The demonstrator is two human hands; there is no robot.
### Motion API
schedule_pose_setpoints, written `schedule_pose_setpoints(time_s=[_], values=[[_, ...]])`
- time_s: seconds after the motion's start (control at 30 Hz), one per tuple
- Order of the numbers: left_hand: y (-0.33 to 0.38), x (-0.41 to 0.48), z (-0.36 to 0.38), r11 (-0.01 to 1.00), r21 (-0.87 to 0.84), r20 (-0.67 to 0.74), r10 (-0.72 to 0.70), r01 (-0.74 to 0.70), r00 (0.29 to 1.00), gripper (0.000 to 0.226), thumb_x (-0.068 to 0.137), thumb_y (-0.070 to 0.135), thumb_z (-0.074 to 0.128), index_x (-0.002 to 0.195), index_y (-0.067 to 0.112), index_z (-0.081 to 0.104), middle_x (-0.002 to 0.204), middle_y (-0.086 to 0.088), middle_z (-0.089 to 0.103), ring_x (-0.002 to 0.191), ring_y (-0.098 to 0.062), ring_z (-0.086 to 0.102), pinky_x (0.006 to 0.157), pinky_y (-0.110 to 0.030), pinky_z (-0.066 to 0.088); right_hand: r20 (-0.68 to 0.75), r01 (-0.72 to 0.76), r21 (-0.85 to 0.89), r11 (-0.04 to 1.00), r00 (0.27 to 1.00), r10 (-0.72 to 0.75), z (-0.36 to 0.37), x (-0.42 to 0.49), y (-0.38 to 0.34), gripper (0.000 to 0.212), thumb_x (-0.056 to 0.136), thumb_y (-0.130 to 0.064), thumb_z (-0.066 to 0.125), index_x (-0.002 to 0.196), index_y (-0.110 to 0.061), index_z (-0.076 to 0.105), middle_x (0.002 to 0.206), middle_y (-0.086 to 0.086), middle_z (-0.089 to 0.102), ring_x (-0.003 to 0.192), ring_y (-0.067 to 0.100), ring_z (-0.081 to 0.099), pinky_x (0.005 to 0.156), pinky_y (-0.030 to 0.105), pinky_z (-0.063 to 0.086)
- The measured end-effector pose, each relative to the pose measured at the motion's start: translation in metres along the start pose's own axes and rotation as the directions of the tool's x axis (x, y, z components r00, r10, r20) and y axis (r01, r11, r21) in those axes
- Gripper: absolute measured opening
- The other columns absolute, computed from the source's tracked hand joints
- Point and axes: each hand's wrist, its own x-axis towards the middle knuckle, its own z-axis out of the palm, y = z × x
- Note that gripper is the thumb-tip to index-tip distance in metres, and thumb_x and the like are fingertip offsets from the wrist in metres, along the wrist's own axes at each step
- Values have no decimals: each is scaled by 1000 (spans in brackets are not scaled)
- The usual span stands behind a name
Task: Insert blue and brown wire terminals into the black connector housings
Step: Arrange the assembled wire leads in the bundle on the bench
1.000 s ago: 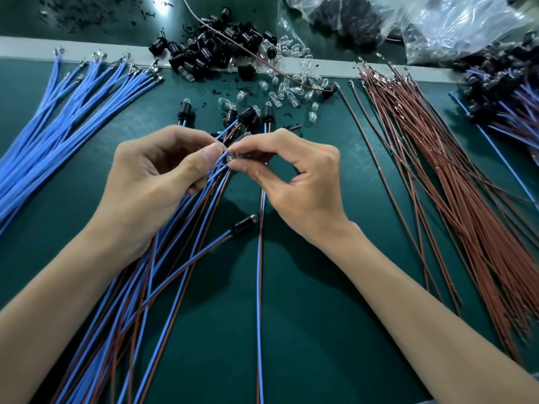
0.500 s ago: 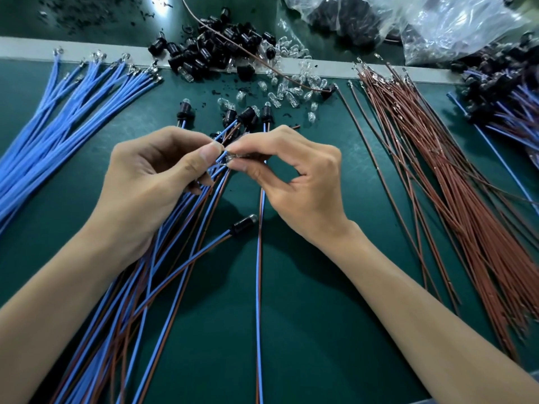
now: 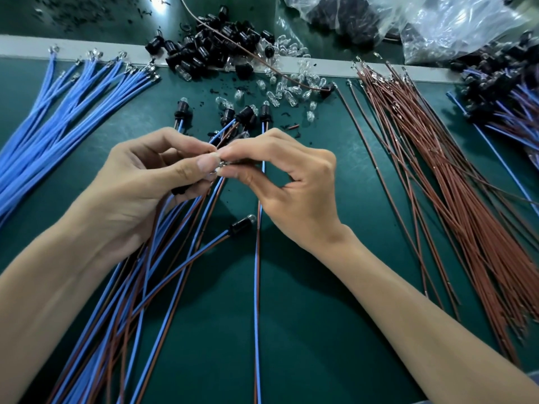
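DESK: Head view over the green mat (image 3: 306, 301). Anything new in the last second?

PHOTOG: Closed-up fingertips. A second ago, a shiny tip plainly on show between the two pinches; now nearly swallowed. Probably a terminal going home in its socket, so one more lead close to done, with plenty of loose wire left.

DESK: Layout, biggest first, off the housing pile (image 3: 210, 51)?

PHOTOG: Loose brown wires (image 3: 437, 176) fanned out to the right of the pile and towards the camera. Loose blue wires (image 3: 58, 126) to its left. Finished blue and brown leads (image 3: 163, 287) straight below it, running under the left forearm. Clear bulbs (image 3: 285, 91) scattered just beside the pile, on its near right.

DESK: Hands?

PHOTOG: Both raised below the pile, meeting at the fingertips. Left hand (image 3: 145, 188): thumb pressed flat to forefinger, remaining fingers curled round a bunch of those leads. Right hand (image 3: 291, 188): thumb and forefinger pinching a black housing (image 3: 236, 162), other fingers loosely bent.

DESK: And the terminal?

PHOTOG: Shiny tip (image 3: 218, 168) right at the meeting point, touching both pinches. Too small to call as terminal or bulb; seated or not, impossible to tell.
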Motion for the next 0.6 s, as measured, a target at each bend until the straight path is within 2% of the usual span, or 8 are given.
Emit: schedule_pose_setpoints(time_s=[0.27,0.6], values=[[3,0,-1,998,-43,15,-39,40,999,19,60,36,71,73,24,76,71,7,70,62,-2,63,57,-12,50,-54,-14,-59,998,998,11,-1,0,3,15,74,5,76,88,5,71,83,12,72,73,24,66,72,29,54],[2,0,-1,995,-88,-4,-49,48,999,13,52,29,76,64,24,73,66,10,68,64,0,65,63,-14,53,-41,19,-7,1000,999,-19,0,1,-2,15,73,7,75,88,5,71,83,13,73,73,27,67,70,35,55]])
